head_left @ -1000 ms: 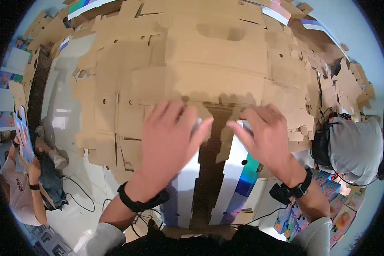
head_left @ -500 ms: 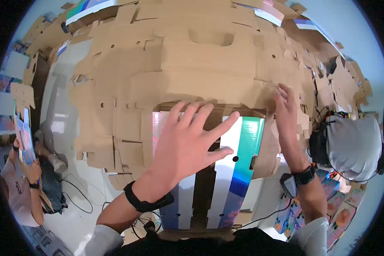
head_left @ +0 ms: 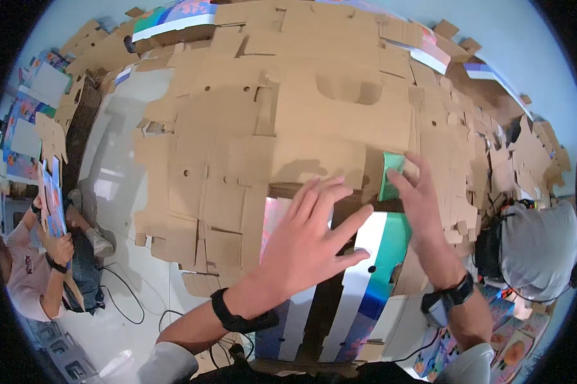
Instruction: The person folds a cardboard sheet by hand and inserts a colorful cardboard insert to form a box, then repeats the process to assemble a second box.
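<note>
Since half a second ago, a green flap [head_left: 393,161] has come into sight beside the right hand [head_left: 423,201]. Fingers spread wide, the left hand [head_left: 311,240] is open over the 11 o'clock part of the printed carton [head_left: 367,243], itself toward 5 o'clock. At the carton's 1 o'clock, the right thumb touches the flap, fingers bent; I cannot tell whether they pinch it.

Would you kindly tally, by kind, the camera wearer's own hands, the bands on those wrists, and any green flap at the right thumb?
Hands: 2 (left hand, right hand)
Wristbands: 2 (left band, right band)
Green flap: 1
Total: 5
</note>
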`<state>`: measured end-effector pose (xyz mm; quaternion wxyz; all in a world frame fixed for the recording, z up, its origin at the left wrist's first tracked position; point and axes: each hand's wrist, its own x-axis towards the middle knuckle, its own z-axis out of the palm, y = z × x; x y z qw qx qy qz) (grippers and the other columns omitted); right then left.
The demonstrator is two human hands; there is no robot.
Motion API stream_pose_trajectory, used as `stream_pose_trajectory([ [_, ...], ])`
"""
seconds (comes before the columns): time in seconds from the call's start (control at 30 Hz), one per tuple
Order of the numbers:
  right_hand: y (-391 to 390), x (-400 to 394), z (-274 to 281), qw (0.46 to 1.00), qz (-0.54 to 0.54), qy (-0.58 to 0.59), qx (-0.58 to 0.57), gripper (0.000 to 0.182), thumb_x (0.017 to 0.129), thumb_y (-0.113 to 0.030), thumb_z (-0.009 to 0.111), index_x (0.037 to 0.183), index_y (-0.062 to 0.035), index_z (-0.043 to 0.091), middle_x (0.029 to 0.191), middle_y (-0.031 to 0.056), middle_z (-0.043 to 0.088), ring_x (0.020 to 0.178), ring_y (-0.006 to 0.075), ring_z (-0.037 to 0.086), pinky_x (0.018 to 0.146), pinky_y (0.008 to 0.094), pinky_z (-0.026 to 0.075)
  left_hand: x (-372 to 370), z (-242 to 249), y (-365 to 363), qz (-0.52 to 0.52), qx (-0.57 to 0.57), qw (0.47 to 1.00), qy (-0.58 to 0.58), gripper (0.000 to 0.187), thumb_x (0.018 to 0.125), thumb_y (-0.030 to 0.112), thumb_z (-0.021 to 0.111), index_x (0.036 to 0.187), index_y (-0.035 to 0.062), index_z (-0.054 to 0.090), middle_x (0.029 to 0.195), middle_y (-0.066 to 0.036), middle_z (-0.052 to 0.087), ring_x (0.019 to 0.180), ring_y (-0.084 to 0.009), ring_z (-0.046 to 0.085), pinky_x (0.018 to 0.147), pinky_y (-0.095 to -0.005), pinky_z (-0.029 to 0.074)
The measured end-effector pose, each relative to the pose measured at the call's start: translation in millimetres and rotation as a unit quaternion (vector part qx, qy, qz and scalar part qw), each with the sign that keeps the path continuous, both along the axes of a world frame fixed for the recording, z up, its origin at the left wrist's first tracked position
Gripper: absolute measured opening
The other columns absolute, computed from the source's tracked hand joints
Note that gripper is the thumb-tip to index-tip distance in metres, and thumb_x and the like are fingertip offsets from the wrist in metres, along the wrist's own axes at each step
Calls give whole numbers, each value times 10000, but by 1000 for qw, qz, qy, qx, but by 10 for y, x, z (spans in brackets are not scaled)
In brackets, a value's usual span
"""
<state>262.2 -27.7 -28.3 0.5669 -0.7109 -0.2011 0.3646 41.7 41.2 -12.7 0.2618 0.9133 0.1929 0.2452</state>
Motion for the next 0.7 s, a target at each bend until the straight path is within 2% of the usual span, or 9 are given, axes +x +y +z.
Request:
stream_pose_trajectory([
  [0.1, 52, -47, -173, 995, -10, -98, -13, 588, 974, -98, 741, 1464, 2, 432, 1190, 167, 679, 1051, 211, 673, 911, 350, 558, -73, -73, 21, 151, 13, 988, 1, 548, 858, 322, 851, 1340, 115, 693, 1355, -162, 552, 1366, -372, 516, 1175, -539, 402],
  [0.2, 49, -99, -101, 992, -21, -118, -35, 569, 972, -87, 739, 1454, -6, 448, 1176, 171, 689, 1068, 217, 675, 918, 356, 556, -205, -210, 264, 353, -158, 917, -99, 626, 929, 143, 754, 1488, 7, 508, 1353, -215, 547, 1389, -396, 480, 1182, -485, 378],
  [0.23, 37, -99, -99, 993, -17, -114, -33, 564, 973, -88, 740, 1451, -7, 452, 1177, 170, 690, 1078, 215, 672, 922, 355, 555, -208, -191, 345, 409, -185, 890, -85, 667, 950, 102, 721, 1536, -26, 430, 1361, -228, 547, 1386, -403, 480, 1182, -472, 377],
  [0.33, 29, -110, -111, 995, -24, -90, -21, 578, 974, -88, 742, 1464, -5, 445, 1184, 172, 693, 1096, 217, 667, 935, 352, 551, -211, -529, 480, 468, -129, 872, -59, 715, 977, 81, 686, 1585, -43, 331, 1417, -240, 534, 1328, -378, 532, 1145, -461, 416],
  [0.43, 28, -133, -120, 997, -41, -68, 7, 608, 974, -86, 742, 1487, 20, 434, 1195, 175, 698, 1098, 223, 670, 947, 349, 546, -304, -483, 533, 376, -314, 867, -90, 866, 963, 151, 727, 1651, -25, 232, 1585, -330, 376, 1457, -416, 441, 1191, -465, 407],
  [0.5, 12, -136, -181, 996, -45, -81, 10, 618, 973, -83, 743, 1494, 44, 437, 1204, 173, 701, 1097, 224, 671, 953, 348, 541, -252, -301, 365, 397, -279, 870, -84, 710, 977, 122, 707, 1588, -25, 374, 1483, -259, 504, 1355, -328, 527, 1137, -429, 437],
  [0.57, 11, -99, -359, 992, -40, -122, -5, 618, 971, -79, 743, 1492, 70, 448, 1215, 169, 704, 1096, 222, 672, 956, 346, 536, -197, -119, 267, 358, -305, 880, -68, 577, 986, 106, 693, 1516, -13, 499, 1412, -205, 582, 1292, -271, 575, 1099, -407, 458],
  [0.63, 30, -84, -378, 994, -40, -106, 6, 602, 969, -79, 742, 1479, 84, 466, 1222, 165, 705, 1098, 217, 671, 954, 344, 533, -163, -42, 227, 256, -391, 883, -39, 465, 989, 104, 687, 1438, 10, 608, 1370, -170, 613, 1268, -246, 582, 1076, -397, 472],
  [0.7, 30, -115, -361, 995, -37, -93, -4, 586, 965, -70, 741, 1466, 86, 481, 1222, 159, 707, 1098, 210, 670, 949, 342, 532, -154, -206, 303, 230, -240, 943, -27, 326, 991, 98, 688, 1308, 18, 675, 1357, -124, 629, 1168, -257, 658, 982, -399, 534],
])
